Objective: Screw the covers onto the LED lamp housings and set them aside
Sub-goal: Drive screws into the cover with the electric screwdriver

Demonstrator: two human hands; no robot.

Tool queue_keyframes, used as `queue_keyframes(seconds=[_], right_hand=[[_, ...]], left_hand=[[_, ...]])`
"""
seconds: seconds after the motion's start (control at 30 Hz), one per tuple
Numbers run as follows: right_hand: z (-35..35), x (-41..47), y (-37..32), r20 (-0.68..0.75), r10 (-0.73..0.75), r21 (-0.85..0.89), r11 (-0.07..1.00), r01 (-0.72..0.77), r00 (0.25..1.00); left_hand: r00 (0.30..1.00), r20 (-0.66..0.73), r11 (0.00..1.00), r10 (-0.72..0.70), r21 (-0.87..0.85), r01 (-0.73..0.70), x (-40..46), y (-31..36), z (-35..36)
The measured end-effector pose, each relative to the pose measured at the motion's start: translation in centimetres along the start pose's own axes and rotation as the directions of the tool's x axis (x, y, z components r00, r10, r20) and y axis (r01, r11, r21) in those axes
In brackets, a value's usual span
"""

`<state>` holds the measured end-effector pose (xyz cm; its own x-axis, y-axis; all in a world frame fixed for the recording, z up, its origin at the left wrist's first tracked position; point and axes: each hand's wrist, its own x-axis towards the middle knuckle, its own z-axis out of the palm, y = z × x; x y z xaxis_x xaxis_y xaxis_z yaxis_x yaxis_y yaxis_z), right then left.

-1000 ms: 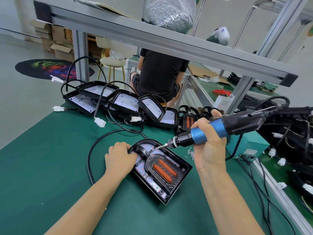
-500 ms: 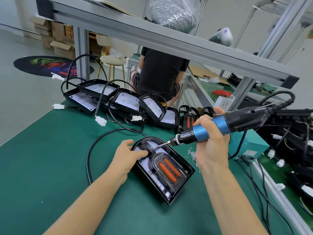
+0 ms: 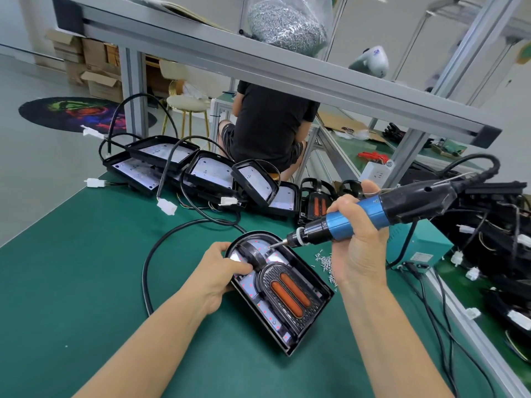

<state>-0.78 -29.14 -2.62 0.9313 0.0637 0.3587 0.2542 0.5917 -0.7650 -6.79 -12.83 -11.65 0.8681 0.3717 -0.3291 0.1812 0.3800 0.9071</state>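
My right hand grips the electric screwdriver, bit at the cover; my left hand holds the lamp housing steady. I'd keep the bit square.

You are in a workshop where lamps get put together. Along the far edge of your green bench sit many black lamp shells with wires. A big bag of screws rests on the metal shelf above. Another worker sits behind.
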Motion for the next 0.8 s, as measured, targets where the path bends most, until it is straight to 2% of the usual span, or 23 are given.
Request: queue_keyframes(seconds=[0.17,0.4,0.8], right_hand=[[-0.25,0.02,-0.56,-0.016,-0.027,-0.011,1.0,0.026,1.0],[-0.48,0.01,-0.63,-0.044,-0.039,-0.03,0.999,0.038,0.998],[-0.79,-0.39,-0.11,0.009,-0.061,-0.014,0.998,0.062,0.998]], left_hand=[[0.992,-0.074,0.995,0.099,0.023,-0.097,0.01,-0.57,0.32],[0.974,-0.03,0.969,0.226,0.111,-0.221,-0.44,-0.45,0.74],[0.973,0.047,0.972,0.227,0.055,-0.229,-0.6,-0.72,0.61]])
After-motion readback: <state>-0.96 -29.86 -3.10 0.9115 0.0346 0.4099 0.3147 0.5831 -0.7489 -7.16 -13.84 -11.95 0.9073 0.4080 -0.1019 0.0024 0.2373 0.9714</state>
